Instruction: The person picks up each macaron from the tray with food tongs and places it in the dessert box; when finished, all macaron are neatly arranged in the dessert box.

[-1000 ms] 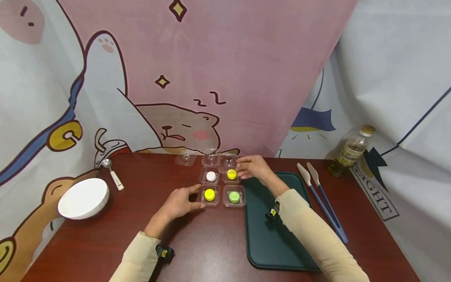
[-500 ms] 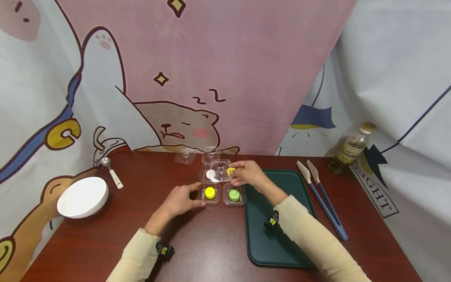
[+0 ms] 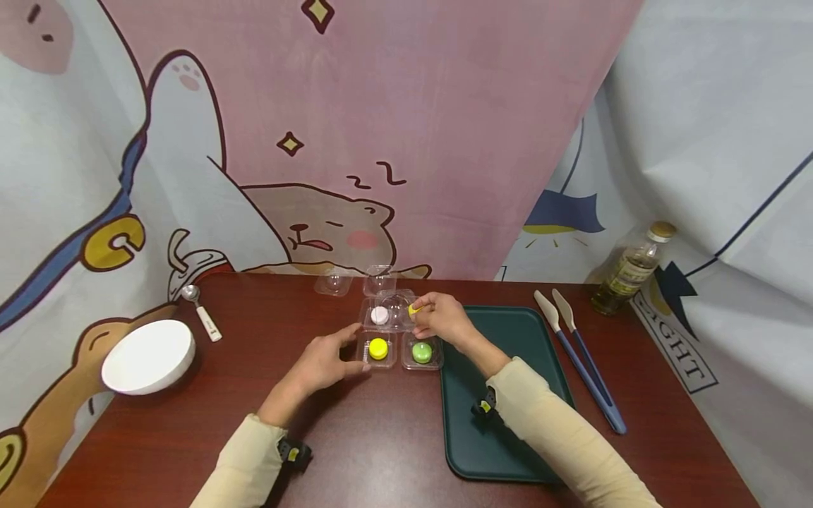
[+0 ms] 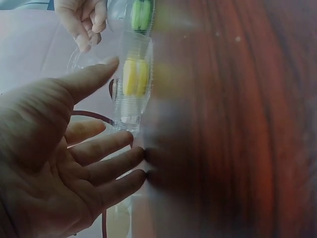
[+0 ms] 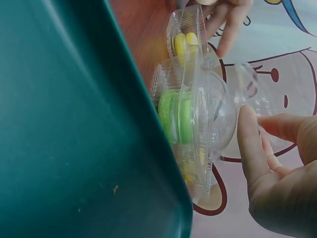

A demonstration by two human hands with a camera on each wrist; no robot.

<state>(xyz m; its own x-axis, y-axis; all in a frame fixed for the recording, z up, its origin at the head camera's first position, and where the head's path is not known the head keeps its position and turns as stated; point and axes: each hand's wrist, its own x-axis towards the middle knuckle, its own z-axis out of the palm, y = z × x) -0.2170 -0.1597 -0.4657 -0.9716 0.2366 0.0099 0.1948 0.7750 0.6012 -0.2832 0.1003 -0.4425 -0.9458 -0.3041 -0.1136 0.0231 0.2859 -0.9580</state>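
In the head view, several clear plastic boxes hold macarons: white [image 3: 380, 315] at back left, yellow [image 3: 414, 309] at back right, partly hidden, yellow [image 3: 377, 348] at front left and green [image 3: 422, 353] at front right. My right hand [image 3: 444, 317] pinches the edge of a clear domed lid [image 3: 395, 305], which overlaps the two back boxes in this view. The left wrist view also shows the right hand's fingertips on clear plastic. My left hand [image 3: 324, 362] rests beside the front left box [image 4: 132, 106], thumb and fingers spread and relaxed, fingertips at the table.
Two clear lids [image 3: 380, 281] lie open at the back by the wall cloth. A dark green tray [image 3: 470, 451] stands right, under my right forearm. Farther right are two blue-handled knives [image 3: 587, 381] and an oil bottle [image 3: 629, 275]; left are a white bowl [image 3: 149, 358] and a scoop [image 3: 205, 315].
My right hand has brought the clear lid from behind the back right box leftward and toward me, over the back boxes. The left hand has stayed at the front left box.
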